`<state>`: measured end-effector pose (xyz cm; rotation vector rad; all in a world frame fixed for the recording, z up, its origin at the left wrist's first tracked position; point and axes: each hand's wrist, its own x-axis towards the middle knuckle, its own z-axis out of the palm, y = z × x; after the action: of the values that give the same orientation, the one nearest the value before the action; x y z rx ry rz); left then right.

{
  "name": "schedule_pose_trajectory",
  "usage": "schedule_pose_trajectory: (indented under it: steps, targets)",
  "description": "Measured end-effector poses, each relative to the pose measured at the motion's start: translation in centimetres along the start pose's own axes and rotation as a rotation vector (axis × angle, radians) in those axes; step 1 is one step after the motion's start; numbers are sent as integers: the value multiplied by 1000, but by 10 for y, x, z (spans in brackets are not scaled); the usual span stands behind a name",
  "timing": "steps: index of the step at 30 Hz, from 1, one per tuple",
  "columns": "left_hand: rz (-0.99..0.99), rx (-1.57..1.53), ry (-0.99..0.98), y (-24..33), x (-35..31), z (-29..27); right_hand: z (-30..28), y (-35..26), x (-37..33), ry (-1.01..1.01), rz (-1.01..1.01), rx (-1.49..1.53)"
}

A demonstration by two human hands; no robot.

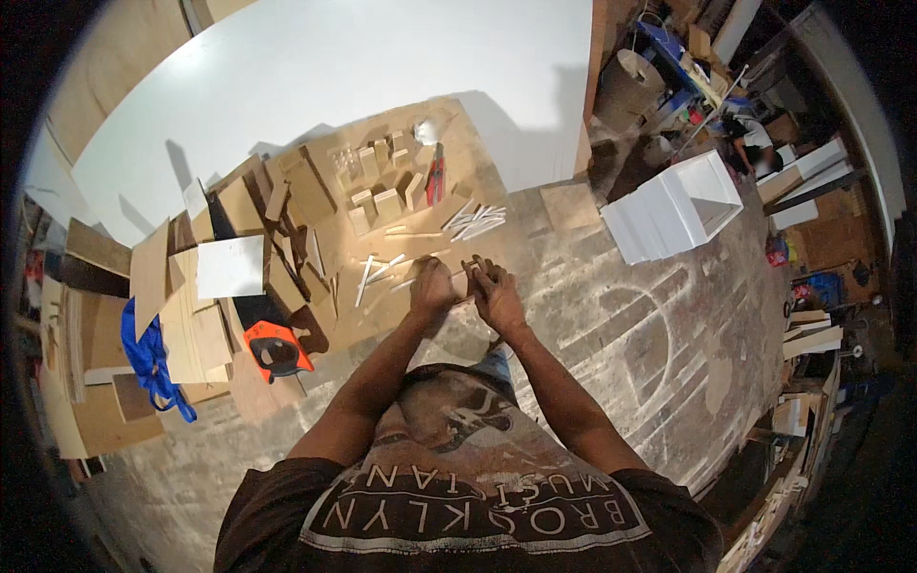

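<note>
Both of my hands meet at the near edge of a brown work board (487, 172). My left hand (435, 288) is closed on a small wooden piece (460, 285) from one side. From the other side my right hand (495, 291) grips the same piece, fingers bent over its top. Its exact shape is partly hidden by my fingers. Just beyond lie thin white strips (475, 222), some in a pile and others scattered to the left. Small wooden blocks (387, 202) stand in groups farther back, beside red-handled pliers (437, 177).
An orange-handled saw (277, 351) lies at the left among wood offcuts (310, 196) and a white square panel (230, 267). A blue strap or bag (143, 358) hangs there. To the right, a white box (669, 205) stands on the stained floor (621, 344). Another person (752, 138) is at far right.
</note>
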<state>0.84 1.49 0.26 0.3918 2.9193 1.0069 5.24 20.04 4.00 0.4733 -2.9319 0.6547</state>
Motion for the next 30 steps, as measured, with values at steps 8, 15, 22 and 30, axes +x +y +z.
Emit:
schedule_pose_trajectory:
  steps: [8, 15, 22, 30]
  targets:
    - [-91, -80, -59, 2, 3, -4, 9, -19, 5, 47, 85, -6]
    - [-49, 23, -33, 1, 0, 3, 10, -19, 11, -1, 138, -31]
    - [124, 12, 160, 3, 0, 3, 16, -5, 14, 39, 44, -57]
    - [176, 27, 177, -5, -1, 2, 8, -4, 16, 27, 75, -8]
